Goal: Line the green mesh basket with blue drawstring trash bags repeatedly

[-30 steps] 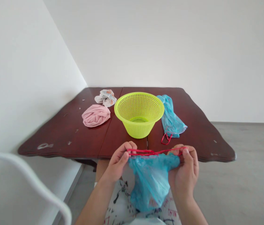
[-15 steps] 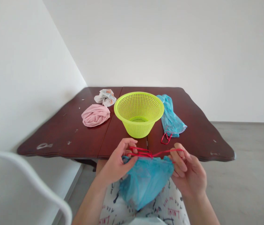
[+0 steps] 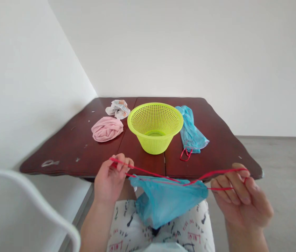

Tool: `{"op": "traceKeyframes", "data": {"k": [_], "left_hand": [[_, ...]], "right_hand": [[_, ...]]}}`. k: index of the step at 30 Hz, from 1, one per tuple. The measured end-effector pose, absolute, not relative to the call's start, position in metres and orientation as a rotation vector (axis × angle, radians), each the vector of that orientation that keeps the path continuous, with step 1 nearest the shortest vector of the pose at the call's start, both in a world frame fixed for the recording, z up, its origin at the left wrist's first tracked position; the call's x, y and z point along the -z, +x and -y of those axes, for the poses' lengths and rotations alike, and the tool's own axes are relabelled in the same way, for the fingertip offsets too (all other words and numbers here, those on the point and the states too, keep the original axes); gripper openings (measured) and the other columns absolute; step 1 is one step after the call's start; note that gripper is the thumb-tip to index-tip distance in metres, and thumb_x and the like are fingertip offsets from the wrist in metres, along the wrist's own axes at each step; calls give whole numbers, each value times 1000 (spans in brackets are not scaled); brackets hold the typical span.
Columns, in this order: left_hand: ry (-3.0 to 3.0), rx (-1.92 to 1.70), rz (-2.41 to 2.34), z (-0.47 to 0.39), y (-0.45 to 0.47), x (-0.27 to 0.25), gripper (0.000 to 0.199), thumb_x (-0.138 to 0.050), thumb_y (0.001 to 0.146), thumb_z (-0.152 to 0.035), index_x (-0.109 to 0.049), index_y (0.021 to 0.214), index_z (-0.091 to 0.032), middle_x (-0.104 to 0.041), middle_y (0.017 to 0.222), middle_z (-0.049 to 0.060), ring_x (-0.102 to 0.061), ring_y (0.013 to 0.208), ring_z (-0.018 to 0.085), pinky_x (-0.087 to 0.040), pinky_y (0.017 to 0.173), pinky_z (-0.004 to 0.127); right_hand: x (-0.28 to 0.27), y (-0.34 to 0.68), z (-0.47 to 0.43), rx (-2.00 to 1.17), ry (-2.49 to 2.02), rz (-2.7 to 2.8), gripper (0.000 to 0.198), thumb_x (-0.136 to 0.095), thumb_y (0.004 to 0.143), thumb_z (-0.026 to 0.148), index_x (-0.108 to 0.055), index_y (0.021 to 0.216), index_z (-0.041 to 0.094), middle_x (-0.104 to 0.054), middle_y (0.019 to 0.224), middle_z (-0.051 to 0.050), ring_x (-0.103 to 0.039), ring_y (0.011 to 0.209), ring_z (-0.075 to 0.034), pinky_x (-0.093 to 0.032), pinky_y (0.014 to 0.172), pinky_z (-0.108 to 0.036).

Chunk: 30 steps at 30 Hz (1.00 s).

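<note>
A blue plastic drawstring bag (image 3: 167, 201) hangs over my lap, just off the table's front edge. Its red drawstring (image 3: 161, 173) is stretched out to both sides. On the left, my left hand (image 3: 112, 178) is closed around one loop of the string. My right hand (image 3: 238, 192) grips the other loop, which runs over its fingers. The mouth of the bag is pulled nearly straight between the hands. What is inside the bag, if anything, I cannot make out.
A yellow-green plastic basket (image 3: 155, 141) stands mid-table (image 3: 66, 150). Left of it lie a pink cloth bundle (image 3: 107, 129) and a crumpled white plastic bag (image 3: 119, 109). Another blue bag (image 3: 191, 131) with red strings lies to its right. A white curved bar (image 3: 32, 196) crosses the lower left.
My hands have moved apart, the left one leftward and the right one rightward. The red drawstring between them has been drawn out longer, and the bag's mouth is wider and flatter.
</note>
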<state>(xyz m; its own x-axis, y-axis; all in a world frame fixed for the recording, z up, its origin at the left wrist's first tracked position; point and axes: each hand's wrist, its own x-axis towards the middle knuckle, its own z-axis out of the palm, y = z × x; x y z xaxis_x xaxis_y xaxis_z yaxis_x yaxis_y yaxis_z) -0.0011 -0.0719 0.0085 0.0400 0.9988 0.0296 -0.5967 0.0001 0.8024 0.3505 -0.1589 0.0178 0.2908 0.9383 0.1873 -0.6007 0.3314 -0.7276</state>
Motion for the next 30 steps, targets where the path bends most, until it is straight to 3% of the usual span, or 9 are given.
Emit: {"op": "traceKeyframes", "data": {"k": [2,5,10,13,17,20,23,27,30], "left_hand": [[629,-1397,-578,71,-14,-15,44,-85,98,-32,-52,71,-23,-44,60,-5,-56,65,16,-67,81,33],[553,-1376,-437,71,-31,-19,27,-85,95,-22,-60,86,-21,-54,69,-8,-45,52,8,-65,70,27],[659,-1396,-289,77,-42,-20,20,-86,104,-25,-68,110,-21,-57,80,-9,-37,47,4,-53,53,18],[782,-1417,-305,80,-37,-24,24,-86,109,-34,-75,129,-24,-61,82,-8,-39,46,5,-55,52,21],[980,-1383,-257,82,-16,-44,16,-89,109,-41,-80,113,-28,-50,63,-9,-43,45,10,-57,55,27],[1078,-1317,-169,81,11,-65,13,-88,111,-40,-80,107,-31,-38,52,-11,-38,39,12,-50,49,26],[1066,-1289,-119,80,40,-81,20,-91,109,-42,-75,101,-33,-35,48,-12,-39,34,14,-45,44,26],[998,-1295,-146,78,61,-92,27,-95,102,-47,-72,102,-34,-33,49,-12,-40,31,16,-41,38,27],[970,-1328,-139,76,66,-99,21,-92,105,-46,-75,109,-35,-30,51,-13,-40,32,15,-39,37,26]], "right_hand": [[-14,359,161,-1089,-615,644,21,-90,102,44,-72,101,33,-7,57,14,-1,45,-14,-8,38,-34],[-11,370,164,-1102,-593,696,24,-88,102,45,-69,97,34,-12,58,12,-5,44,-14,-8,37,-33],[-20,383,169,-1085,-544,1128,68,-75,109,68,-43,66,27,-37,65,0,-41,55,-19,-35,46,-37],[-29,383,177,-1006,-686,1432,73,-74,114,64,-36,67,23,-41,64,-2,-49,62,-21,-41,57,-40],[-34,373,185,-775,-767,1422,64,-71,117,52,-40,69,23,-41,64,-1,-47,63,-21,-44,64,-42],[-30,357,191,-706,-730,1356,54,-78,114,52,-56,72,26,-70,78,-5,-71,81,-28,-65,91,-59],[-23,333,195,-890,-757,1550,48,-68,120,48,-63,77,27,-89,107,-9,-86,107,-36,-67,112,-70],[-22,299,188,-980,-867,1867,46,-59,123,31,-69,79,27,-91,114,-12,-90,113,-32,-75,93,-46],[-24,282,177,-838,-941,1939,41,-57,123,24,-69,84,27,-89,104,-9,-90,102,-27,-70,82,-35]]}}
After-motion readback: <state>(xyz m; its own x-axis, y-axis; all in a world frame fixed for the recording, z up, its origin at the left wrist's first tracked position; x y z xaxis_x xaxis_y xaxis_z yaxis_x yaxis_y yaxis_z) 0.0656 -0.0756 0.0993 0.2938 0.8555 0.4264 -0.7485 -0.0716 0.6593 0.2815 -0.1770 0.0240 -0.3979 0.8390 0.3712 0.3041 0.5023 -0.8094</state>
